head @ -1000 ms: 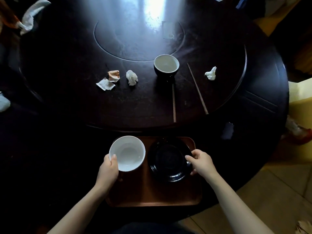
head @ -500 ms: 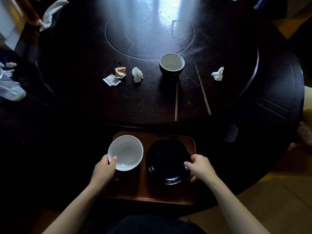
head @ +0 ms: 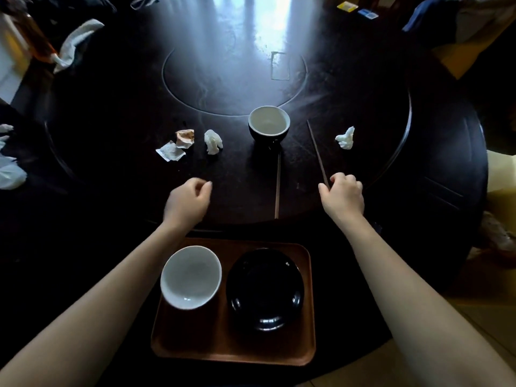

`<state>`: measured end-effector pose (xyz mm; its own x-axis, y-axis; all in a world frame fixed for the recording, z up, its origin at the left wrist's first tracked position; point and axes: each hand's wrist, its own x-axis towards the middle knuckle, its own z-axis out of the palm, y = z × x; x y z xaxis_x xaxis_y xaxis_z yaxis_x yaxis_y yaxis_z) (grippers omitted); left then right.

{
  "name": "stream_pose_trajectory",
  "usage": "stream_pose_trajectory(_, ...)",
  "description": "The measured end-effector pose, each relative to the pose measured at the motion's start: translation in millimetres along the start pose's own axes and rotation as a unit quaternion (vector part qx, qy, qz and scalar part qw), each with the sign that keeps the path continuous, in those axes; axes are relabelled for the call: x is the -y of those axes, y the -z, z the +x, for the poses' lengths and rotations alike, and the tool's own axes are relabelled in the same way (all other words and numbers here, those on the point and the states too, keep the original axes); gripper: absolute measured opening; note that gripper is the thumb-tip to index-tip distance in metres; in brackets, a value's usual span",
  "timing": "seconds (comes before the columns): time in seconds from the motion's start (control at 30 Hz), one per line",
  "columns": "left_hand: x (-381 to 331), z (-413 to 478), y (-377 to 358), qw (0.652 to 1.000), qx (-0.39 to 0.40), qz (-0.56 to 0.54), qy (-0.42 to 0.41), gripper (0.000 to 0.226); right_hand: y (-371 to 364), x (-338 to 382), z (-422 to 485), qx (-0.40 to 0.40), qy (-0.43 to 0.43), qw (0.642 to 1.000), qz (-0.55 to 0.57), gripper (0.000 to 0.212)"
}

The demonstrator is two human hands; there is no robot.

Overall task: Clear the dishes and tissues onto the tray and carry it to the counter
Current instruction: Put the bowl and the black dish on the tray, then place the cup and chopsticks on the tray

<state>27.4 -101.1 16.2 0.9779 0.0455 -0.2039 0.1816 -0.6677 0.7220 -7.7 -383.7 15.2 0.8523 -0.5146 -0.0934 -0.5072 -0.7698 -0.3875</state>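
Observation:
On the brown tray [head: 195,339] at the table's near edge sit a white bowl [head: 191,276] and a black plate [head: 265,289]. Beyond it on the dark turntable stand a dark cup with a white inside [head: 269,122], two crumpled white tissues [head: 213,141] [head: 346,138], a flat wrapper [head: 171,154] and a stained tissue [head: 184,134]. Two chopsticks lie apart. My right hand [head: 344,198] pinches the near end of the right chopstick [head: 317,152]. My left hand [head: 187,203] hovers left of the other chopstick [head: 277,185], fingers loosely curled, holding nothing.
A white cloth [head: 75,46] lies at the far left of the round table. More white tissues [head: 9,174] sit at the left edge. Small cards [head: 347,6] lie at the far side. A pale yellow object [head: 502,174] stands right of the table.
Both hands let go of the bowl and plate on the tray and reached forward over the turntable. The right hand arrived at the right chopstick's near end.

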Motion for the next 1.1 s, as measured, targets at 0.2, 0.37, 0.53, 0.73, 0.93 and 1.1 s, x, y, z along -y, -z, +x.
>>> stream_pose_trajectory(0.2, -77.3, 85.7, -48.7, 0.983, 0.125, -0.125, 0.053, 0.043, -23.1, 10.8, 43.7, 0.065, -0.029, 0.995, -0.075, 0.033)
stream_pose_trajectory(0.37, -105.7, 128.9, -69.3, 0.975, 0.144, -0.146, 0.084, 0.050, -24.0, 21.0, 49.7, 0.098, -0.043, 0.994, -0.029, 0.036)
stream_pose_trajectory(0.53, -116.4, 155.5, -85.7, 0.975, 0.139, -0.145, 0.100, 0.049, -36.4, 47.5, 32.2, 0.083, -0.016, 0.995, 0.057, 0.027)
stream_pose_trajectory(0.73, -118.3, 160.3, -96.0, 0.978, 0.104, -0.135, 0.120, 0.037, -60.7, 68.1, 21.5, 0.107, 0.006, 0.994, 0.028, 0.050)
stream_pose_trajectory(0.93, -99.7, 151.5, -84.6, 0.975, 0.067, -0.148, 0.153, 0.038, -53.5, 67.2, 34.1, 0.131, 0.015, 0.990, -0.042, 0.033)
stream_pose_trajectory(1.1, -74.4, 128.7, -54.8, 0.972, 0.032, -0.173, 0.158, 0.039, -48.6, 74.5, 43.2, 0.165, 0.005, 0.981, -0.098, 0.035)
